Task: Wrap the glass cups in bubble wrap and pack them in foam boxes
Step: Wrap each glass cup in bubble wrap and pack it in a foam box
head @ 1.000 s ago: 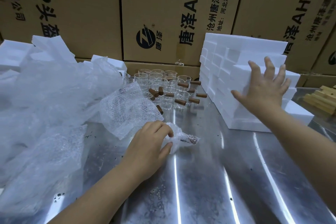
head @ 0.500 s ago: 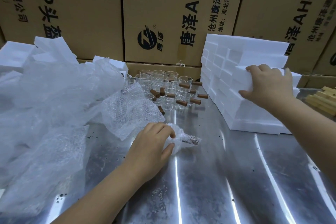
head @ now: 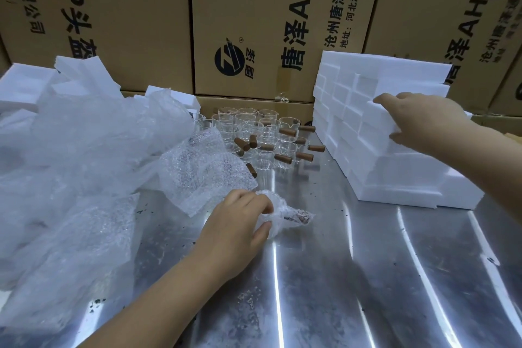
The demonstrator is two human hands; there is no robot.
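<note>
Straight ahead in the head view, a shiny metal table [head: 367, 277] stretches toward a wall of brown cardboard cartons [head: 268, 22] printed with black lettering.

The left hand [head: 240, 223] rests on the table near the middle. Its fingers and thumb curl around a glass cup wrapped in bubble wrap [head: 285, 213], which lies on its side on the table. A twisted tail of wrap points right.

The right hand [head: 423, 124] reaches to a stack of white foam boxes [head: 395, 178] at the right. Its fingers curl over the top edge of one box [head: 378, 121] in the upper rows, and the thumb presses its near face.

Between the hands, farther back, a cluster of unwrapped glass cups [head: 254, 133] with brown wooden handles stands on the table, just beside the stack.

A large heap of loose bubble wrap [head: 84, 164] covers the left side of the table, one sheet reaching nearly to the left hand. More white foam pieces [head: 22, 85] sit behind the heap.
</note>
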